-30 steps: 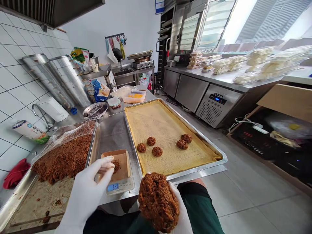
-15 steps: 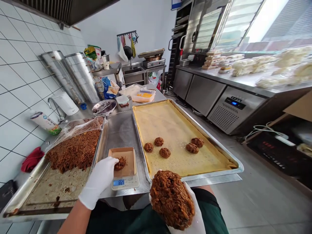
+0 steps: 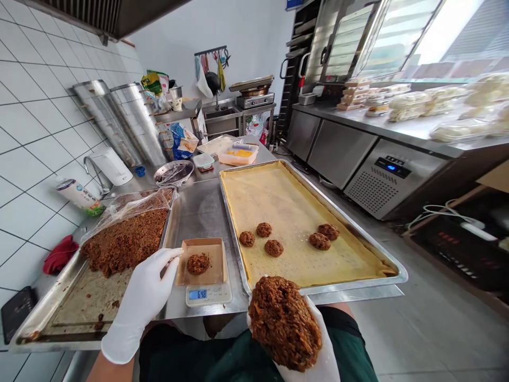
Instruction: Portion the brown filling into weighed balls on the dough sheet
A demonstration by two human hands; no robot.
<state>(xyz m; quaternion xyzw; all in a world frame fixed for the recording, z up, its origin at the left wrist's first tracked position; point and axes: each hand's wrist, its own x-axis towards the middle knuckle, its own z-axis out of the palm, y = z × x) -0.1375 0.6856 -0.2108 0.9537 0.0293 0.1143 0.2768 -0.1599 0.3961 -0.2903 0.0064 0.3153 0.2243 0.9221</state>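
Loosely, right hand [image 3: 328,353] cups brown lump [image 3: 284,321]; left fingers [image 3: 161,261] spread.

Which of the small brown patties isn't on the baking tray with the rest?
The patty in the paper dish on the scale, beside the left hand; the other five lie on the baking tray, on its yellow mat.

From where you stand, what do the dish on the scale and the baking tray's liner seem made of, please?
The dish looks like brown paperboard: matt, folded corners. The liner seems a perforated silicone or fibre mat: yellow, dotted, edges curling up.
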